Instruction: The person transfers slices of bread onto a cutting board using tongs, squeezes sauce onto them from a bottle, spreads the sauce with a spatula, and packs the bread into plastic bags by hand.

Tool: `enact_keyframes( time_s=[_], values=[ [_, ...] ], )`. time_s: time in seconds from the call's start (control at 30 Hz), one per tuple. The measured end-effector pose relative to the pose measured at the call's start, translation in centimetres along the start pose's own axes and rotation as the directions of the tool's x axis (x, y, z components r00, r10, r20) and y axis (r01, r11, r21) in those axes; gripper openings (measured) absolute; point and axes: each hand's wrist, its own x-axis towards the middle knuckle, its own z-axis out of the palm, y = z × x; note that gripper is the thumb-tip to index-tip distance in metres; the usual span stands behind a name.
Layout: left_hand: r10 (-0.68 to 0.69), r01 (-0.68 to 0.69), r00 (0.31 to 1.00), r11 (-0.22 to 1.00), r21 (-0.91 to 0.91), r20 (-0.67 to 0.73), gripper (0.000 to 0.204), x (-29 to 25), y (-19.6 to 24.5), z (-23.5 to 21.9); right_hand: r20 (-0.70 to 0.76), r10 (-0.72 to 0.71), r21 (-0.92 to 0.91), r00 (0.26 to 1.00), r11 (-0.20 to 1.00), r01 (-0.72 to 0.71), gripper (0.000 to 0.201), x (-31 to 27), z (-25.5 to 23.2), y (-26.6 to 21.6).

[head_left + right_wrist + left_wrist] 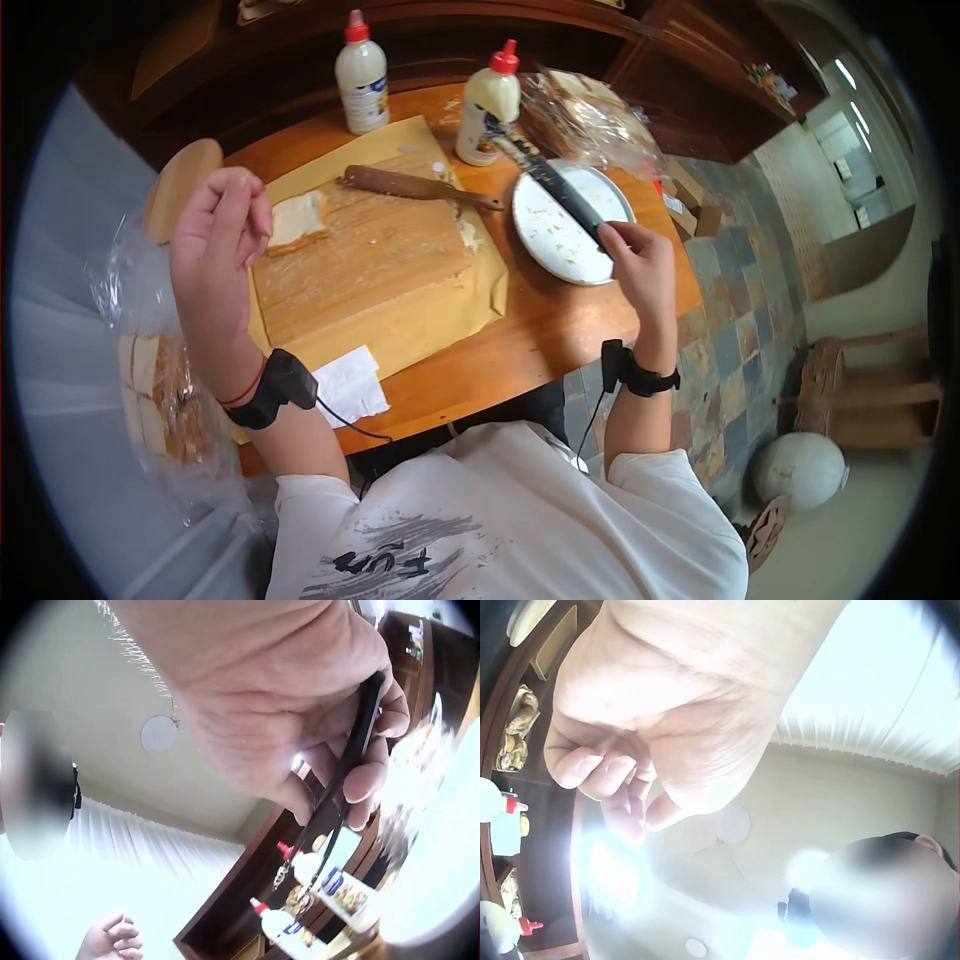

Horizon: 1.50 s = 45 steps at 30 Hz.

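Observation:
My right hand [643,265] grips black tongs [567,195] near their end, over the white plate [575,262]. Crumbs cling to the tongs' far tips, which overlap a white bottle in the head view. The right wrist view shows the two arms of the tongs [346,765] slightly apart, with nothing visible between them. Raised at the left, beside the wooden board [370,265], my left hand [222,225] has loosely curled fingers and holds nothing visible. A bread slice [297,220] lies on the board near it. A brown wooden utensil [410,186] rests across the board's far side.
Two red-capped bottles [362,88] [490,108] stand at the table's back. Bagged bread [590,110] lies at the back right, more bread [160,395] in plastic at the left. Yellow paper [400,335] lies under the board, a white tissue [350,386] near the front edge.

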Motion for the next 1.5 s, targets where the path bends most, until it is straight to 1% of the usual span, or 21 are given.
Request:
enact_keyframes(
  time_s=[0.1,0.23,0.3,0.43,0.53,0.57,0.6,0.67,0.7,0.77,0.8,0.83,0.87,0.9,0.97,1.07,1.2,1.27,1.33,1.4,1.5],
  values=[
    [-0.021,0.020,1.000,0.999,0.042,0.018,0.017,-0.5,-0.2,0.7,-0.120,0.093,0.076,0.988,0.994,-0.084,0.029,-0.3,-4.4,2.5],
    [-0.011,0.006,0.998,0.997,0.074,0.061,0.016,-0.9,0.4,2.0,-0.282,0.165,-0.009,0.945,0.985,-0.174,0.031,-1.4,-8.9,6.1],
    [-0.015,0.008,0.997,0.995,0.100,0.075,0.016,-0.8,1.2,3.2,-0.458,0.010,-0.331,0.889,0.926,-0.181,0.031,-1.7,-10.0,7.7],
    [-0.069,0.034,0.985,0.976,0.214,0.157,0.013,0.3,2.3,8.4,-0.433,0.188,-0.118,0.881,0.958,-0.262,0.031,-1.1,-10.5,11.1],
    [-0.101,0.025,0.971,0.943,0.331,0.215,0.010,1.7,1.9,13.9,-0.434,0.136,-0.198,0.890,0.950,-0.241,0.031,-0.3,-10.0,10.5],
    [-0.122,0.003,0.949,0.926,0.377,0.291,0.012,2.1,1.0,15.8,-0.455,0.041,-0.305,0.890,0.932,-0.198,0.030,0.0,-9.6,10.7],
    [-0.144,-0.022,0.921,0.908,0.419,0.362,0.014,2.3,0.5,17.7,-0.457,0.041,-0.299,0.889,0.934,-0.197,0.030,0.4,-9.4,10.8],
    [-0.315,0.048,0.844,0.851,0.523,0.434,0.021,1.9,0.8,21.7,-0.491,-0.090,-0.443,0.867,0.882,-0.160,0.029,1.1,-9.1,10.7],
    [-0.313,0.045,0.845,0.849,0.526,0.433,0.021,2.0,0.6,23.3,-0.497,-0.126,-0.478,0.859,0.866,-0.149,0.029,1.4,-8.9,10.6],
    [-0.400,-0.074,0.744,0.748,0.660,0.536,0.029,2.8,-0.3,26.2,-0.494,-0.080,-0.454,0.866,0.873,-0.179,0.029,2.2,-8.8,10.9],
    [-0.400,-0.073,0.744,0.747,0.661,0.535,0.029,3.5,-1.5,27.5,-0.492,-0.033,-0.432,0.870,0.877,-0.211,0.028,2.6,-8.7,10.6],
    [-0.359,-0.173,0.760,0.692,0.701,0.542,0.032,4.4,-3.4,28.7,-0.463,0.063,-0.331,0.884,0.913,-0.238,0.029,2.7,-8.9,9.8],
    [-0.315,-0.269,0.772,0.626,0.732,0.552,0.035,5.1,-4.8,29.8,-0.463,0.061,-0.332,0.884,0.913,-0.237,0.029,3.1,-9.0,10.2],
    [-0.313,-0.268,0.773,0.627,0.731,0.552,0.035,5.5,-5.3,31.0,-0.423,0.130,-0.225,0.897,0.944,-0.243,0.029,3.6,-8.9,10.8],
    [-0.279,-0.440,0.786,0.375,0.816,0.552,0.037,6.3,-6.1,33.2,-0.335,0.246,-0.030,0.910,0.962,-0.272,0.029,4.5,-9.0,11.5],
    [-0.240,-0.534,0.761,0.297,0.791,0.603,0.036,7.3,-8.3,35.4,-0.247,0.326,0.099,0.912,0.945,-0.311,0.029,5.4,-9.0,13.8],
    [-0.187,-0.548,0.780,0.254,0.797,0.597,0.033,9.2,-12.4,38.0,-0.175,0.360,0.201,0.916,0.924,-0.325,0.030,5.5,-9.6,13.9],
    [-0.072,-0.566,0.811,0.156,0.809,0.581,0.014,9.9,-14.7,39.0,0.015,0.428,0.362,0.904,0.840,-0.404,0.031,5.1,-10.2,12.3],
    [-0.056,-0.573,0.809,0.143,0.807,0.585,0.013,10.3,-16.1,39.7,0.057,0.431,0.420,0.901,0.808,-0.413,0.032,5.1,-10.1,12.8],
    [-0.042,-0.582,0.806,0.130,0.803,0.590,0.012,10.6,-16.2,40.2,0.170,0.429,0.488,0.887,0.746,-0.453,0.026,5.1,-10.2,13.1],
    [-0.032,-0.625,0.776,0.095,0.775,0.630,0.015,11.1,-16.2,40.4,0.232,0.417,0.507,0.879,0.719,-0.475,0.026,5.3,-10.5,12.9]
  ],
)
